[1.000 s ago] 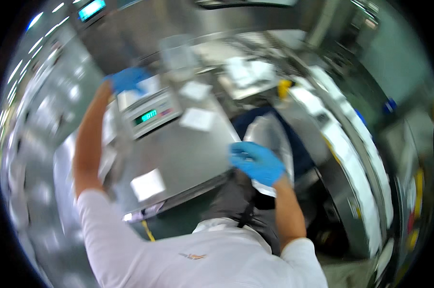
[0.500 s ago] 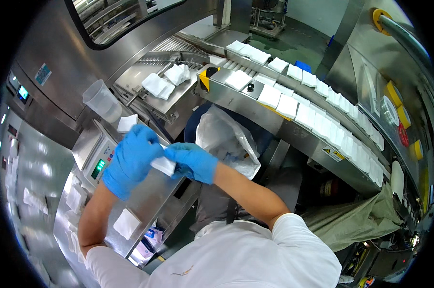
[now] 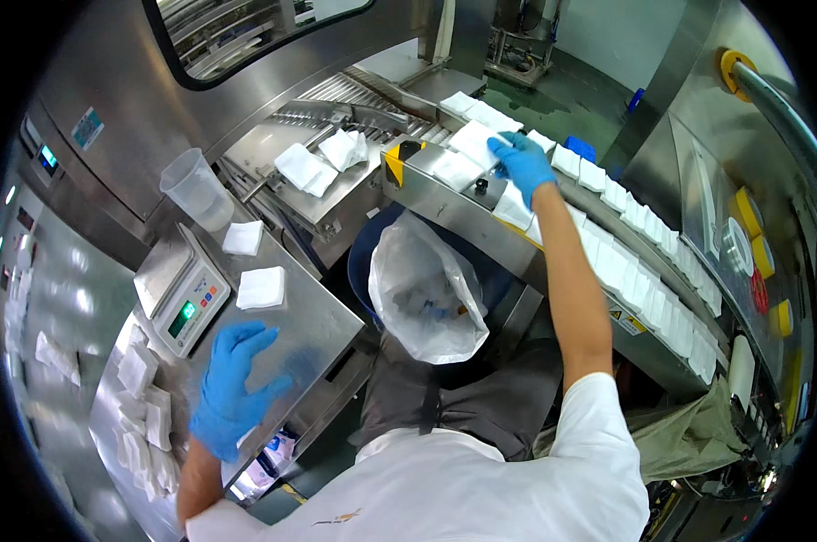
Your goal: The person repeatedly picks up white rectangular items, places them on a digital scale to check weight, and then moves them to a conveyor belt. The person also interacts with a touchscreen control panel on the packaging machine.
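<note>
Head view: left hand in a blue glove, fingers spread and flat, gripping nothing, resting on the stainless steel work table; just beyond it a small grey weighing scale with a green display, a folded white square pad lying loose on the table, and a clear plastic measuring jug near the far edge. Right hand in a blue glove, arm stretched out, fingers curled down onto a white pad at the head of the steel conveyor line; whether it actually grips the pad cannot be told; a round blue bin lined with a clear plastic bag stands between table and conveyor.
</note>
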Action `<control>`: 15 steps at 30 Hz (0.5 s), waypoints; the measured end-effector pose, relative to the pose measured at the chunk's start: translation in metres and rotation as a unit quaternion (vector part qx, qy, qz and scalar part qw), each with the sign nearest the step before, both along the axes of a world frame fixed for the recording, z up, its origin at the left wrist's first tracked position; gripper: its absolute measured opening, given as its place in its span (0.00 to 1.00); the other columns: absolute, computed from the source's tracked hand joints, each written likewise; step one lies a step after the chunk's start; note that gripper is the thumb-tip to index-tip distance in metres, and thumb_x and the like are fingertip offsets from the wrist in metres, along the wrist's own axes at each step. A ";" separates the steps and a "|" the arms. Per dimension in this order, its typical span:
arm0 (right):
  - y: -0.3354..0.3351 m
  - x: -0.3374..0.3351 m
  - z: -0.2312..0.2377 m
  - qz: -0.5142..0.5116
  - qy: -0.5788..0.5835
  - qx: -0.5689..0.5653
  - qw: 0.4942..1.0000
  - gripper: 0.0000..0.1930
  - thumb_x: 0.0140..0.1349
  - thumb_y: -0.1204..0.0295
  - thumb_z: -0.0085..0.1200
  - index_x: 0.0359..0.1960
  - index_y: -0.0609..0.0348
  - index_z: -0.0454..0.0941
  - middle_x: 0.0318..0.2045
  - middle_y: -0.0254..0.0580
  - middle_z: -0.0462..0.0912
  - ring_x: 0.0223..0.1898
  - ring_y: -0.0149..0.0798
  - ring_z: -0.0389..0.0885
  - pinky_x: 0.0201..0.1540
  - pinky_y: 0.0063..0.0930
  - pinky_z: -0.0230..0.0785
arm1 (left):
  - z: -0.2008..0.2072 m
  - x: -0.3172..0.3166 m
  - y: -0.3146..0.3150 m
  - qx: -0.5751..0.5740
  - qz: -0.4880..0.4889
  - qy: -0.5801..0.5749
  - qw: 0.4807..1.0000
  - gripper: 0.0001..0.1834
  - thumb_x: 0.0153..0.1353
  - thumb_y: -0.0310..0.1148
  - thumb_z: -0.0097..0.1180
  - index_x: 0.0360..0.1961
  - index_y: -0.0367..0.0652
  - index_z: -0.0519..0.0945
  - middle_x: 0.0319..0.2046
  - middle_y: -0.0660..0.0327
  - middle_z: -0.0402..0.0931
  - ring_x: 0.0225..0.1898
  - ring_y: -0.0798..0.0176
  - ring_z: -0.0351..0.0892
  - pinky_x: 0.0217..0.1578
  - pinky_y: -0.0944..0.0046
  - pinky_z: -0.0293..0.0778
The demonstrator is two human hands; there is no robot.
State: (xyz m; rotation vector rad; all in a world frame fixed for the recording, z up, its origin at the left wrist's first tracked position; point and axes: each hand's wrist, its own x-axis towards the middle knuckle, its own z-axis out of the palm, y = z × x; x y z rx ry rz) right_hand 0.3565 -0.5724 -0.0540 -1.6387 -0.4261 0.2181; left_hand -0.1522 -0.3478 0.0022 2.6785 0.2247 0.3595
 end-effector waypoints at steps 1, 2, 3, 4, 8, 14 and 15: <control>0.007 0.021 0.003 0.000 0.017 -0.015 1.000 0.21 0.67 0.61 0.64 0.54 0.64 0.81 0.36 0.39 0.85 0.30 0.30 0.82 0.34 0.27 0.79 | -0.008 -0.016 -0.001 -0.014 0.030 0.002 0.999 0.40 0.44 0.32 0.78 0.61 0.44 0.75 0.59 0.50 0.69 0.61 0.44 0.70 0.62 0.51 0.69; 0.018 0.037 0.007 0.003 0.012 -0.047 0.999 0.21 0.67 0.61 0.63 0.54 0.63 0.81 0.38 0.40 0.85 0.31 0.31 0.83 0.35 0.27 0.80 | -0.015 -0.032 -0.004 -0.026 0.063 0.003 0.998 0.42 0.45 0.37 0.78 0.63 0.43 0.73 0.60 0.48 0.69 0.61 0.43 0.70 0.62 0.51 0.70; 0.019 0.068 -0.003 0.011 0.047 -0.073 0.996 0.23 0.67 0.58 0.62 0.54 0.64 0.81 0.39 0.43 0.86 0.34 0.37 0.85 0.39 0.32 0.81 | -0.023 -0.044 -0.005 -0.041 0.083 0.006 0.996 0.45 0.46 0.41 0.79 0.65 0.42 0.71 0.61 0.46 0.68 0.62 0.42 0.70 0.62 0.51 0.70; 0.016 0.097 -0.019 0.017 0.085 -0.098 0.991 0.25 0.67 0.55 0.61 0.54 0.64 0.81 0.41 0.47 0.87 0.37 0.42 0.87 0.42 0.36 0.81 | -0.030 -0.056 -0.008 -0.022 0.109 0.019 0.994 0.50 0.44 0.45 0.79 0.67 0.41 0.69 0.62 0.45 0.67 0.63 0.41 0.69 0.63 0.49 0.68; 0.009 0.129 -0.029 -0.107 -0.178 -0.477 0.854 0.27 0.65 0.51 0.57 0.52 0.65 0.81 0.49 0.60 0.85 0.50 0.59 0.84 0.55 0.46 0.76 | -0.053 -0.111 -0.023 0.047 0.207 0.091 0.973 0.69 0.34 0.59 0.80 0.74 0.37 0.59 0.70 0.40 0.60 0.71 0.36 0.60 0.71 0.44 0.58; -0.007 0.084 -0.025 -0.136 -0.278 -0.251 0.917 0.17 0.65 0.56 0.55 0.41 0.58 0.83 0.40 0.55 0.86 0.40 0.57 0.85 0.46 0.48 0.77 | -0.081 -0.126 -0.033 0.082 0.291 0.093 0.949 0.46 0.52 0.32 0.71 0.71 0.35 0.63 0.68 0.44 0.65 0.69 0.42 0.65 0.70 0.48 0.61; 0.004 0.058 -0.022 -0.125 -0.304 -0.230 0.916 0.17 0.66 0.56 0.54 0.42 0.57 0.82 0.41 0.55 0.86 0.40 0.57 0.85 0.46 0.49 0.77 | -0.081 -0.125 -0.034 0.134 0.253 0.074 0.955 0.42 0.57 0.43 0.68 0.70 0.35 0.66 0.64 0.43 0.70 0.64 0.39 0.69 0.66 0.43 0.64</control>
